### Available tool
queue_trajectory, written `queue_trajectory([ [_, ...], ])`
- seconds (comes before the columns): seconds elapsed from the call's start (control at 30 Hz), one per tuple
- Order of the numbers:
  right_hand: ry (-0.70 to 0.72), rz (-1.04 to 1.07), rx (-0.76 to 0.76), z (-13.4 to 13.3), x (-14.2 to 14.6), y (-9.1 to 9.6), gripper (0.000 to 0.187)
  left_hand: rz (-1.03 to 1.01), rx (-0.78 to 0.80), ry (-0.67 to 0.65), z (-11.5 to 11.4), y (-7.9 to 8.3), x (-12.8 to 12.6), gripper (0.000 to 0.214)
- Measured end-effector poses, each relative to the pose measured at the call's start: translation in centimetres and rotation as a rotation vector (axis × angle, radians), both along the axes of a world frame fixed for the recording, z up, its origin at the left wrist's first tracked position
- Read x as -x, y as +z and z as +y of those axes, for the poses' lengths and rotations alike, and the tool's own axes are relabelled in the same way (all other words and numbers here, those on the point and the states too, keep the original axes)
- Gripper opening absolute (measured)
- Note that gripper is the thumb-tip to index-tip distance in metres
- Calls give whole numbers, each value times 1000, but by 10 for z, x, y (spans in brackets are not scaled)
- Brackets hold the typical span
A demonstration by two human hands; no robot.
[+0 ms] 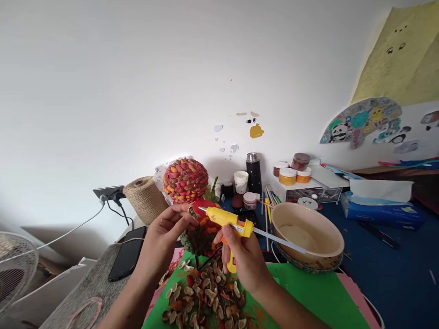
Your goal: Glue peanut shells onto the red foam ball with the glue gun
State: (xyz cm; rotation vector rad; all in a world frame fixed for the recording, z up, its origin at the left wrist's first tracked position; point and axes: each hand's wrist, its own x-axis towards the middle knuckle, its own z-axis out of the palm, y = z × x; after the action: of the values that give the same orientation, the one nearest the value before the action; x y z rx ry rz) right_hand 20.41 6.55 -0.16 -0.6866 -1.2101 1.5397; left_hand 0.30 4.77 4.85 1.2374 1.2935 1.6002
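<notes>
The right-hand grip [240,256] is closed around the yellow plastic hot-glue gun [229,221]; its long axis points left, nozzle touching the tan peanut shell half [192,213]. The left hand [163,235] pinches that shell just left of the nozzle, above the green paper sheet [308,297] on the table.

- My left hand [163,237] holds a peanut shell [192,213] just left of the glue gun [229,224] tip; my right hand [242,256] grips the gun.
- Below both hands, a pile of shells [202,297] lies on a mat [308,292] on the surface [394,274].
- Behind the hands stands a shell-covered ball [185,180], with a twine spool [144,197] to its left.
- A phone [128,258] lies left of my left hand.
- A bowl [308,235] sits right of the gun.
- A flask [254,172] and paper cup [241,181] stand against the wall, jars [291,172] to their right.
- A tissue box [380,205] lies at far right.
</notes>
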Motion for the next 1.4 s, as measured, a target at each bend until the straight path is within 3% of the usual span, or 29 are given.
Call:
queue_trajectory([
  [0.33, -16, -44, -18, -4, 1, -1, 84, 50, 27, 12, -1, 1, -8, 59],
  [0.67, -20, -85, -47, -7, 0, -2, 84, 68, 3, 10, -6, 10, -13, 55],
  [1.4, -62, -140, -112, -7, 0, -7, 84, 54, 26, -27, -6, 8, -12, 55],
])
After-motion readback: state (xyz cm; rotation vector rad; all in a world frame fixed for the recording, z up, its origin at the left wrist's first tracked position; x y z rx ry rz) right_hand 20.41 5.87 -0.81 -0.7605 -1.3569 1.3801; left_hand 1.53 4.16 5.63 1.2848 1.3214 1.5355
